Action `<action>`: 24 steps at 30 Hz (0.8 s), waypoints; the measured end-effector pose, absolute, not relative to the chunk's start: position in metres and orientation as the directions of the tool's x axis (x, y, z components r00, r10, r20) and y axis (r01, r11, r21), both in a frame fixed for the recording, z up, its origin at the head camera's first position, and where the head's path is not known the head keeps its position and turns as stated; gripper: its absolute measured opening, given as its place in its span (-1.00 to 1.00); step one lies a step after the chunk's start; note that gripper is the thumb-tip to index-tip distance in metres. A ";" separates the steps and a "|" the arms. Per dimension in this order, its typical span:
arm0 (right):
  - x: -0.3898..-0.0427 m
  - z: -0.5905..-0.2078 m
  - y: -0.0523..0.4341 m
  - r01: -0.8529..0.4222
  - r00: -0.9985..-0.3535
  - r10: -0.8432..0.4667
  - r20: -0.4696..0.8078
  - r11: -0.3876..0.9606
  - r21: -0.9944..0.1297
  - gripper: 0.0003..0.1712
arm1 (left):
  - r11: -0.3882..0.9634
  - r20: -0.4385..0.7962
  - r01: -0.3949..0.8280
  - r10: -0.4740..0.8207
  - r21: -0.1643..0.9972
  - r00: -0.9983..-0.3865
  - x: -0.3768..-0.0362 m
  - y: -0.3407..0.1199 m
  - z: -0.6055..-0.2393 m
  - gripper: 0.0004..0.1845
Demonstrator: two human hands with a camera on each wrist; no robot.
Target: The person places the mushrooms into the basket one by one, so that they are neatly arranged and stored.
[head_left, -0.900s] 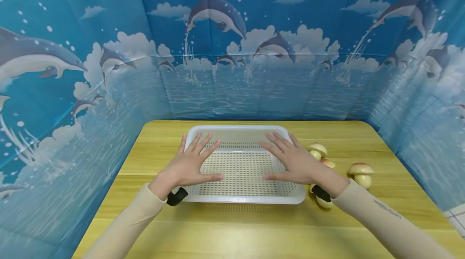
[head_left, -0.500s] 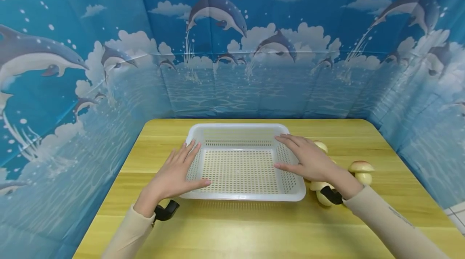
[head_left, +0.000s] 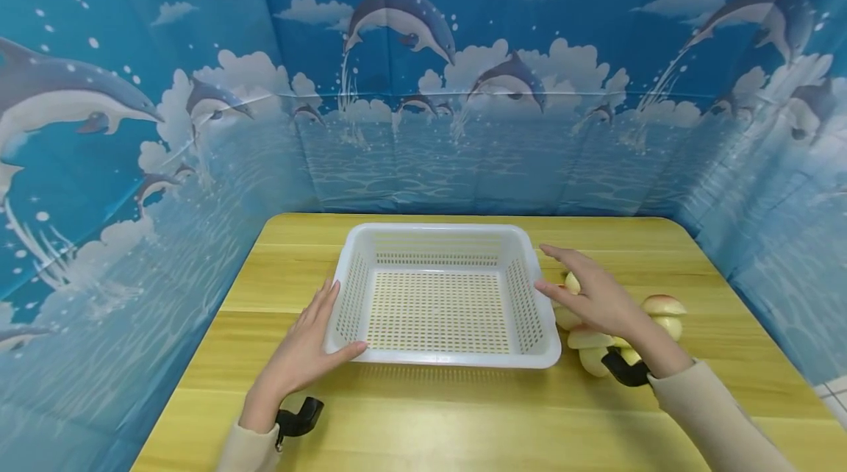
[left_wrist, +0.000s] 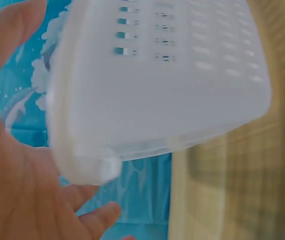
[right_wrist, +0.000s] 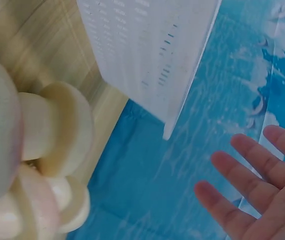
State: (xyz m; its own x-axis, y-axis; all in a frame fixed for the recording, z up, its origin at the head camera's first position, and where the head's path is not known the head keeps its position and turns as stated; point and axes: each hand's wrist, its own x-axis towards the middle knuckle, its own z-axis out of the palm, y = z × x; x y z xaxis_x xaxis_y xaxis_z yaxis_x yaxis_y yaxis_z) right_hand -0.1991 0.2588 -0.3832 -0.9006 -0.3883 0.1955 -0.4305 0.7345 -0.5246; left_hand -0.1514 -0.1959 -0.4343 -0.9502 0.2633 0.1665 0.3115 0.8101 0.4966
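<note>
While both hands flank the basket [head_left: 442,295], the head view puts the work at the approach stage, as I judge it: nothing is grasped. Left hand [head_left: 306,349] lies flat, fingers straight, thumb touching the basket's near-left corner. Right hand [head_left: 592,294] hovers with fingers extended over the mushrooms [head_left: 598,343], just beside the basket's right wall. The basket sits mid-table [head_left: 423,420] and holds nothing. Next move likely calls for fingers to curl round one mushroom.

Left wrist view: basket [left_wrist: 172,75] fills the frame, blurred; palm [left_wrist: 17,190] beside its corner, fingers relaxed.

Right wrist view: fingers [right_wrist: 255,195] spread, holding nothing; mushrooms [right_wrist: 37,150] clustered next to the basket wall [right_wrist: 147,55].
</note>
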 end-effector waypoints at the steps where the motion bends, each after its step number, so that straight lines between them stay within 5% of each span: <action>1: -0.198 -0.384 0.261 -0.414 -0.908 -0.374 0.189 0.730 -0.544 -0.21 | 0.806 0.168 0.309 0.259 0.505 -0.951 -0.151 -0.196 -0.437 0.12; 11: -0.185 -0.399 0.284 -0.315 -0.949 -0.242 0.202 0.703 -0.637 -0.33 | 0.783 0.191 0.302 0.234 0.543 -0.953 -0.151 -0.198 -0.453 0.13; 24: -0.156 -0.419 0.308 -0.229 -0.965 -0.091 0.247 0.750 -0.620 -0.44 | 0.719 0.222 0.293 0.195 0.630 -0.955 -0.150 -0.201 -0.467 0.09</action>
State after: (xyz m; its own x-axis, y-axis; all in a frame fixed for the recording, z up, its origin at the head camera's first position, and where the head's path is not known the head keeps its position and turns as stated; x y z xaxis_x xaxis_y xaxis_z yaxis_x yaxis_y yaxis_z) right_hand -0.1561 0.3081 -0.4188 -0.9647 -0.0906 0.2474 -0.2294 0.7505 -0.6198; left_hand -0.1503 -0.2008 -0.4665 -0.9553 0.1946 0.2223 0.2931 0.7193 0.6299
